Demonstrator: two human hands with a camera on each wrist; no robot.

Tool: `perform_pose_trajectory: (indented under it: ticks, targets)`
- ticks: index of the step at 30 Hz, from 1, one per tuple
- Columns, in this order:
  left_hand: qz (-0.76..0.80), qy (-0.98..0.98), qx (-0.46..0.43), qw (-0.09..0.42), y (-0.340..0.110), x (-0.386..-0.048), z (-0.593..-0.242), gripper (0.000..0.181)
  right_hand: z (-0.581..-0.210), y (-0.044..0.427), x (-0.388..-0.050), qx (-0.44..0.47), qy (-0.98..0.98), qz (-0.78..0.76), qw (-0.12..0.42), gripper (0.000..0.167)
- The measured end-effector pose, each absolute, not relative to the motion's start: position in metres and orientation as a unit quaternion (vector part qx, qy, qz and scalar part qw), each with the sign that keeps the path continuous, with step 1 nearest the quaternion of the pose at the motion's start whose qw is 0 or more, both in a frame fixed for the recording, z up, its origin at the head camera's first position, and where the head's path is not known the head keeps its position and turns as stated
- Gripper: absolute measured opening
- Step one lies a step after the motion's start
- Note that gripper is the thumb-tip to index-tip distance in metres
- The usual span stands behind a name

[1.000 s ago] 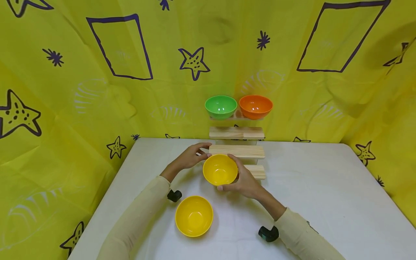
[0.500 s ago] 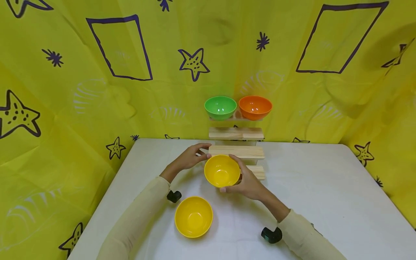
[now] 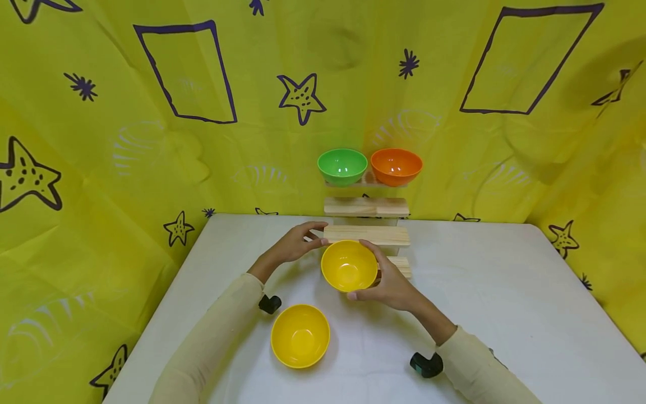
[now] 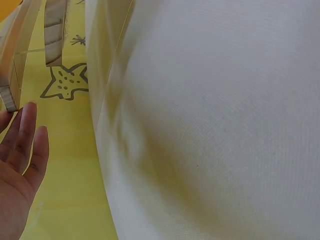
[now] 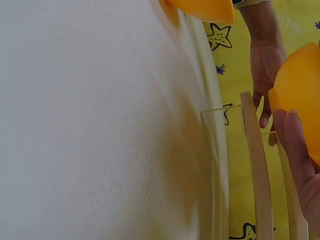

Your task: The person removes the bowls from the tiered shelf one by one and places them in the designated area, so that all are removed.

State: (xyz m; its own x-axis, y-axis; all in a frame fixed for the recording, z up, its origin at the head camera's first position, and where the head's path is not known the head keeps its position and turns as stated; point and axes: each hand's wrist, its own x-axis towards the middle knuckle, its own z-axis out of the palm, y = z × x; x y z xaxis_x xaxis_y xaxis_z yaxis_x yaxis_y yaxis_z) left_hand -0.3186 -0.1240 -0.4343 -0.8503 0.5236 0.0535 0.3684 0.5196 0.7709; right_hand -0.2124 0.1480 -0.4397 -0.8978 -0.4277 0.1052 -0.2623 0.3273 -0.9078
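My right hand (image 3: 391, 283) grips a yellow bowl (image 3: 349, 266) by its right side, fingers at the far rim and thumb at the near rim. The bowl is tilted toward me, in front of a stepped wooden stand (image 3: 367, 235). My left hand (image 3: 298, 242) holds the left end of one step between thumb and index finger; in the left wrist view its other fingers (image 4: 40, 145) are extended off the wood. A second yellow bowl (image 3: 300, 336) sits on the table nearer me. In the right wrist view, the held bowl (image 5: 300, 92) is at the right edge.
On the top step a green bowl (image 3: 342, 167) and an orange bowl (image 3: 396, 167) stand side by side. The white-covered table (image 3: 494, 292) ends at a yellow drawn-on curtain (image 3: 282, 151) behind the stand. Both wrists carry dark camera mounts (image 3: 427, 365).
My right hand has drawn the held bowl slightly to the right and toward me. The left hand stays at the step's end, and the other bowls have not moved.
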Motion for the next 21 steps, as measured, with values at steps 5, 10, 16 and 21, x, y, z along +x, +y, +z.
perform_pose_trajectory:
  ticks: [5,10,16,21]
  targets:
    - [0.414,0.868,0.259,0.089,-0.1243,-0.3198,-0.4344,0.054,-0.4375,0.1492,-0.2101,-0.212,0.809,-0.543,0.08,0.111]
    - [0.412,0.869,0.26,0.089,-0.1244,-0.3194,-0.434,0.054,-0.4374,0.1518,-0.2092,-0.214,0.805,-0.547,0.083,0.111]
    - [0.411,0.868,0.263,0.09,-0.1245,-0.3195,-0.4338,0.055,-0.4372,0.1544,-0.2078,-0.218,0.799,-0.553,0.09,0.111]
    - [0.41,0.869,0.264,0.091,-0.1245,-0.3193,-0.4337,0.056,-0.4381,0.1566,-0.2067,-0.227,0.796,-0.554,0.09,0.11]
